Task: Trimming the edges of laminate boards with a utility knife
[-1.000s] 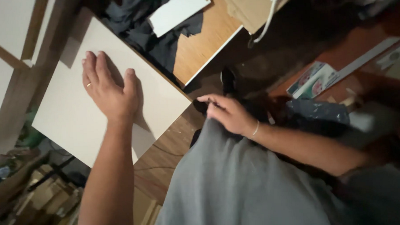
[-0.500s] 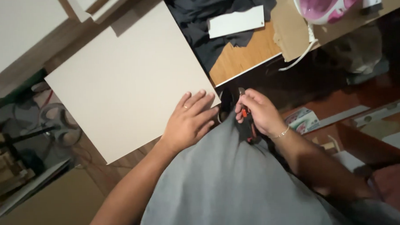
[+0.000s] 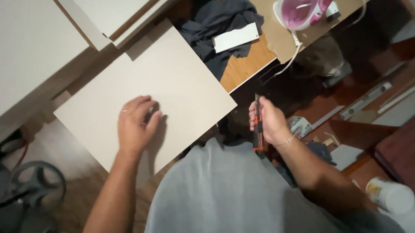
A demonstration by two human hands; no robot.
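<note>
My left hand [image 3: 136, 123] lies flat on a large pale square panel [image 3: 169, 81] that rests on a wooden table, with fingers slightly bent near the panel's middle. To the right, past the panel's corner and off the table, my right hand [image 3: 267, 121] grips a black and orange utility knife [image 3: 257, 124], held upright. A thin bracelet is on that wrist. My grey shirt fills the bottom middle of the view.
Dark cloth [image 3: 222, 24] with a small white board [image 3: 236, 37] on it lies behind the panel. A pink and white iron [image 3: 305, 7] sits on cardboard, its cord hanging. More pale panels [image 3: 25, 44] lean at the left. A white jar [image 3: 389, 195] and tools lie on the floor at right.
My left hand slid from the panel's near corner to its middle. My right hand lifted away from my body with the knife. The view shifted.
</note>
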